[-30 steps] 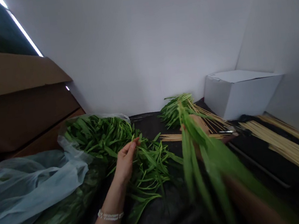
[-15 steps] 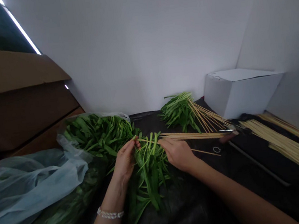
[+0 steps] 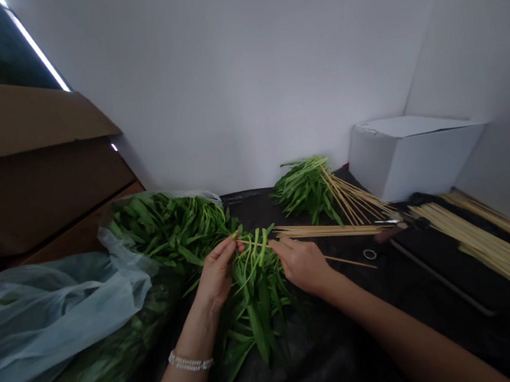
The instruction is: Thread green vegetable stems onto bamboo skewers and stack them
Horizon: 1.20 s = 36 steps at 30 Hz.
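My right hand (image 3: 306,265) is closed around a bamboo skewer (image 3: 350,261), whose rear end sticks out to the right past my wrist. Stems of leafy greens (image 3: 258,317), which look like water spinach, are threaded on it and their leaves hang down between my hands. At the skewer's left end, my left hand (image 3: 219,272) pinches a green stem end (image 3: 235,235) between thumb and fingers. Whether the point has gone through that stem, I cannot tell. A pile of filled skewers (image 3: 307,190) lies behind, leaves to the left, sticks to the right.
Left of my hands, a clear plastic bag (image 3: 57,307) holds more greens (image 3: 165,229). Loose skewers (image 3: 331,229) lie behind my right hand, near a small ring (image 3: 369,254). Skewer bundles (image 3: 496,252), a white box (image 3: 421,155) and a cardboard box (image 3: 26,153) stand around the black sheet.
My left hand has shifted slightly right along with its stem, nearer the skewer's end. The right hand and the threaded greens stay almost in place.
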### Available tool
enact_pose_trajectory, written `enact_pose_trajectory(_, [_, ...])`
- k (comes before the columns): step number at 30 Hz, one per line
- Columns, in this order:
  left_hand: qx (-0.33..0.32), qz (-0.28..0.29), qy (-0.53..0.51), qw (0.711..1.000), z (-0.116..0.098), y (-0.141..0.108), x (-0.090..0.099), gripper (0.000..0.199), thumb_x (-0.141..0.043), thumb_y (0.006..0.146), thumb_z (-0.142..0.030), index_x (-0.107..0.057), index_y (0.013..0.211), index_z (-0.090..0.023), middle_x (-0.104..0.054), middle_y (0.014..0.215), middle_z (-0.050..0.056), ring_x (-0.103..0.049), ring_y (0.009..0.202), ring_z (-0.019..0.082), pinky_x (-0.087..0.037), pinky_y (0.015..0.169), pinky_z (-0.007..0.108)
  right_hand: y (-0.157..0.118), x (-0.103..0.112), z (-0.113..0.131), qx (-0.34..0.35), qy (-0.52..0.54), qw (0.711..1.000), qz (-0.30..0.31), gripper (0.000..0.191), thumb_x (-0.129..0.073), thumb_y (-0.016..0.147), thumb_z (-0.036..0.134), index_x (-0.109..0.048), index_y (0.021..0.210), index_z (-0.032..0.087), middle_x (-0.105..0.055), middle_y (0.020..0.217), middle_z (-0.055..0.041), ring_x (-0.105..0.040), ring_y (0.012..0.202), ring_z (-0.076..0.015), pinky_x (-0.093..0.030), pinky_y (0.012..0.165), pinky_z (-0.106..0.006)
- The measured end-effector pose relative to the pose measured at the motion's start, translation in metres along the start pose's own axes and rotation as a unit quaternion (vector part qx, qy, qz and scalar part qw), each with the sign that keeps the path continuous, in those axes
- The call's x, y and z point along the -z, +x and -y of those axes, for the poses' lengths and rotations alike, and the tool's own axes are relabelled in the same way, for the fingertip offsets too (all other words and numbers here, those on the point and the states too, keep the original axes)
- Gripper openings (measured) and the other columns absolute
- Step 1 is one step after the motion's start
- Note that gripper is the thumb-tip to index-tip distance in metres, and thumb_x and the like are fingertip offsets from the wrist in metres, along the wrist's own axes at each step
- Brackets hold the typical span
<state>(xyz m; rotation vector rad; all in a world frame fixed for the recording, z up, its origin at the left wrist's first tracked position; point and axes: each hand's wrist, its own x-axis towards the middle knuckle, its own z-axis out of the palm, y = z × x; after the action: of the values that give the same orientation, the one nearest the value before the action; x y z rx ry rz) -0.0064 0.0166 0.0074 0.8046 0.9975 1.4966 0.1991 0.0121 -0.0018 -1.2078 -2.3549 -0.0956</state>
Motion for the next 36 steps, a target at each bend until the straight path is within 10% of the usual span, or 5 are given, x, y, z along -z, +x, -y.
enact_pose_trajectory(36, [-0.026,-0.028,0.024,0.999,0.002,0.0017,-0.0003,0.047,-0.09,0.052,-0.036,-0.075,0.091,-0.016,-0.075,0.08,0.004,-0.067,0.075,0.014,-0.051,0.075,0.026,-0.0016,-0.0013,0.0066,-0.029,-0.006,0.999,0.031,0.043,-0.04,0.091,0.014,-0.055,0.131,0.018,-0.068,0.102,-0.01,-0.065,0.086,-0.0195,-0.046,0.07,-0.026])
